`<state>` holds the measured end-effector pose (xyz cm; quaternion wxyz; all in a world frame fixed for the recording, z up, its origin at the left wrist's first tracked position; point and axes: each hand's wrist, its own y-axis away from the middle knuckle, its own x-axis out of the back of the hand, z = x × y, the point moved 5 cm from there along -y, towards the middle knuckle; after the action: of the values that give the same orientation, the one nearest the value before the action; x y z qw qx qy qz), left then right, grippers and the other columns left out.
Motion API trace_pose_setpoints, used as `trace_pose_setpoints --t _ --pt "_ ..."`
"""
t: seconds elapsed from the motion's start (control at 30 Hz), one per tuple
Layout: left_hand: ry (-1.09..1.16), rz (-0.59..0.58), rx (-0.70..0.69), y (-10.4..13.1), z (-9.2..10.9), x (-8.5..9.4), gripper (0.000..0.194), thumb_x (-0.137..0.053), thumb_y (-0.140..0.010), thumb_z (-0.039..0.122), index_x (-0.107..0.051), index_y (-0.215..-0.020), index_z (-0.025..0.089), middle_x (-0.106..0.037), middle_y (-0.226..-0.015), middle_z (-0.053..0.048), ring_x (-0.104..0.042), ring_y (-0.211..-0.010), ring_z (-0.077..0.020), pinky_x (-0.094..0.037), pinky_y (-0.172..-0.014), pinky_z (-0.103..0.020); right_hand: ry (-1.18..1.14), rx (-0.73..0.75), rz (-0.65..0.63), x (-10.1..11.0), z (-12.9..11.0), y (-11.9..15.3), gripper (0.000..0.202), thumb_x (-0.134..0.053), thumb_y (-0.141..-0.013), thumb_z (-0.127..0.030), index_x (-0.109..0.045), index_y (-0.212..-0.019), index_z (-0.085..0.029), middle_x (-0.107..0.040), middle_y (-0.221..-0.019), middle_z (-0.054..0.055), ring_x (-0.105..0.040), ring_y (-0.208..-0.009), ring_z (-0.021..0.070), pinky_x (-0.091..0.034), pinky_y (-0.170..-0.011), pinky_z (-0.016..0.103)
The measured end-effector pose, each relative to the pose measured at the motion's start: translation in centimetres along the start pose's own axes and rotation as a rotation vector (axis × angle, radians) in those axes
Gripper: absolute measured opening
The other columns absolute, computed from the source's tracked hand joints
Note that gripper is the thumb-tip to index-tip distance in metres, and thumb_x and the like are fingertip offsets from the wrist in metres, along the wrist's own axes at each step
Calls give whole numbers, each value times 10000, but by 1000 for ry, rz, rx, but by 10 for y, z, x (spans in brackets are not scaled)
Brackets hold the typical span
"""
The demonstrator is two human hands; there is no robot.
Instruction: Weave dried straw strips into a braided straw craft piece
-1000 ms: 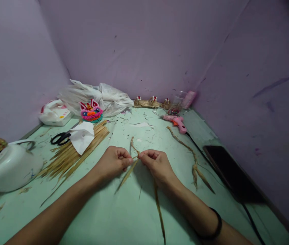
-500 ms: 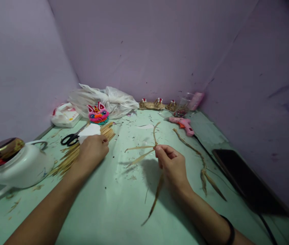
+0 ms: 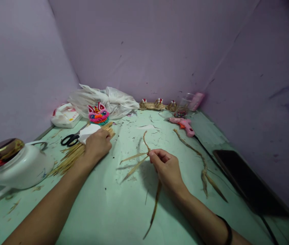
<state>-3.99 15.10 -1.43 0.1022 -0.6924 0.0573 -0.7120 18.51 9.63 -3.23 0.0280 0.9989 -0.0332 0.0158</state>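
My right hand [image 3: 168, 168] pinches a knotted piece of dried straw [image 3: 136, 170] between thumb and fingertips, just above the table. From the pinch, two flat strips point left and a thin twisted strand [image 3: 146, 140] curves up and away. A long darker strip [image 3: 155, 206] trails from beneath the hand toward me. My left hand [image 3: 98, 144] rests over a bundle of loose straw [image 3: 69, 159], its fingers curled; whatever lies between them is hidden. A white piece of paper [image 3: 88, 132] and black-handled scissors [image 3: 70, 140] lie beside that hand.
A white teapot-like vessel [image 3: 29, 166] stands at the left. A pink glue gun [image 3: 181, 125], a braided straw strand [image 3: 202, 158] and a dark phone [image 3: 246, 183] lie at the right. Along the back are a plastic bag [image 3: 114, 98], a colourful yarn figure [image 3: 98, 115] and a clear cup [image 3: 184, 103].
My right hand has moved left and slightly toward me, carrying the knotted straw along. My left hand has shifted a little to the right over the bundle.
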Motion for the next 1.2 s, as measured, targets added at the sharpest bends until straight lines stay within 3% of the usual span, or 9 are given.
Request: trace_pose_setpoints --t 0.13,0.27,0.5,0.63,0.77,0.97,1.03,1.13,1.2 --pt "-7 -48 10 -2 -1 -4 287 -390 -768 344 -641 -818 216 -626 -928 -60 -582 -823 -240 -371 -574 -291 14 3 -12 -1 0 0 222 -575 -688 -355 -584 -637 -139 -461 -504 -42 -318 -423 63 -214 -399 203" --pt "-36 -69 19 -2 1 -6 303 -362 -774 279 -641 -842 184 -620 -944 -108 -586 -807 -258 -372 -573 -306 24 -9 -19 -2 1 1 220 -570 -693 -356 -581 -643 -141 -453 -503 -40 -298 -415 60 -184 -383 204" --pt "258 16 73 0 0 17 209 -420 -712 247 -610 -732 163 -615 -822 -70 -558 -765 -218 -358 -589 -279 24 -5 -31 -2 1 -1 218 -572 -690 -351 -579 -637 -139 -456 -511 -43 -302 -421 57 -199 -393 202" --pt "787 -271 134 5 5 15 184 -493 -665 342 -517 -635 162 -482 -521 13 -426 -465 -118 -280 -455 -235 28 -16 -33 -2 0 -1 206 -574 -689 -338 -583 -639 -139 -459 -511 -46 -322 -428 60 -223 -403 201" --pt "1161 -612 117 18 23 12 260 -552 -638 411 -458 -641 169 -467 -494 34 -303 -387 -62 -190 -401 -205 20 -9 -38 -3 -2 0 194 -578 -684 -319 -578 -618 -137 -466 -506 -42 -355 -443 66 -258 -422 200" --pt "1240 -858 51 40 52 10 242 -590 -611 372 -471 -605 162 -327 -475 71 -191 -406 -47 -120 -404 -209 16 -4 -45 -4 0 -1 189 -580 -674 -316 -583 -621 -135 -503 -526 -25 -406 -480 82 -319 -467 204" --pt "1121 -759 68 35 47 5 213 -562 -602 365 -482 -594 168 -323 -457 68 -221 -406 -59 -152 -410 -212 18 2 -49 -4 1 -1 182 -581 -674 -311 -588 -629 -135 -509 -533 -22 -415 -491 85 -327 -476 205" --pt "863 -420 148 15 20 2 178 -544 -558 340 -502 -558 167 -391 -460 47 -317 -443 -88 -215 -443 -219 15 -9 -45 -4 1 -1 178 -584 -667 -311 -588 -623 -139 -513 -532 -22 -424 -493 90 -335 -482 209" --pt "791 -295 186 4 2 2 183 -530 -566 347 -516 -559 165 -422 -479 41 -355 -478 -103 -237 -468 -220 13 -23 -46 -5 1 0 179 -584 -661 -313 -586 -611 -141 -511 -525 -24 -422 -488 90 -333 -479 211"
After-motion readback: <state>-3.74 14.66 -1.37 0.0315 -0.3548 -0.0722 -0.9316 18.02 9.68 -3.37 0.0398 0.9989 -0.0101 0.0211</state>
